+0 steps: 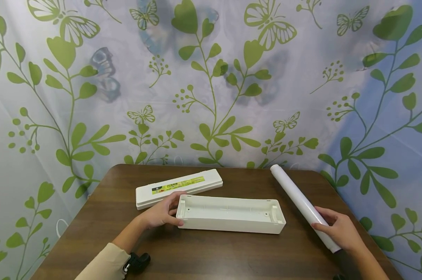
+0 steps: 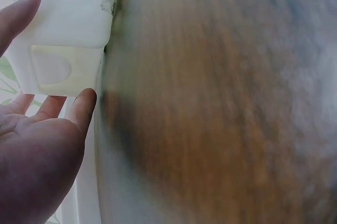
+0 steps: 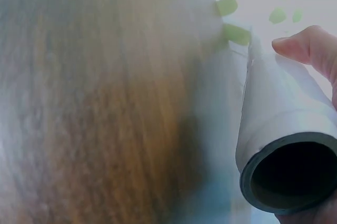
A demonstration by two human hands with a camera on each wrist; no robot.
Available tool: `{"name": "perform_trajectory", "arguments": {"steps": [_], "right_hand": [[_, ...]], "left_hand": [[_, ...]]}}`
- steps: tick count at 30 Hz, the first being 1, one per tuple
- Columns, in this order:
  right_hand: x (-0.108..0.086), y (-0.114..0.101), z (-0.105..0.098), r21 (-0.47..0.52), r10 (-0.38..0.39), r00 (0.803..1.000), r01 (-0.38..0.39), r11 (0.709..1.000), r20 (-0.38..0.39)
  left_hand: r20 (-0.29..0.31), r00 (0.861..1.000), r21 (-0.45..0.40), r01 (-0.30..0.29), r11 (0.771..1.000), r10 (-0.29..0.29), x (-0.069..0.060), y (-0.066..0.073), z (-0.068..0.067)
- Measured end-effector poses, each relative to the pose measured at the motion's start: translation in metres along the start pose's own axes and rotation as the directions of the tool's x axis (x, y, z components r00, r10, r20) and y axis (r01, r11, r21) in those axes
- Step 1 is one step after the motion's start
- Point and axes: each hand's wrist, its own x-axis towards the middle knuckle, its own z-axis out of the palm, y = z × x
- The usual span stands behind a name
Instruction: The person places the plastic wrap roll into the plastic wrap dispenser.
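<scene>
Smooth plast. box (image 1: 230,225), glossy roll (image 1: 298,200), wood-grain tbl (image 1: 246,252)

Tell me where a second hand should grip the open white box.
Take the open white box by its right end wall, probably from the right: the left hand holds the other end, this one is free, and the open top leaves that wall exposed.

One legible-sized marking: yellow-green label (image 1: 178,184) along white lid (image 1: 145,195), head view. Bears a row of dark characters, apparently Chinese; too small to read with certainty. Wording, brand unconfirmed.
</scene>
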Motion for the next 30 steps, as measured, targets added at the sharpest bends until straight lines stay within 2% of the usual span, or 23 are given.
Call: {"name": "perform_trajectory", "arguments": {"steps": [30], "right_hand": [[0.006,-0.054,-0.004,0.097,-0.125,0.992,0.127,0.987,-0.028]], "left_hand": [[-0.006,1.0,-0.001,-0.007,1.0,0.007,-0.001,-0.001,0.0]]}}
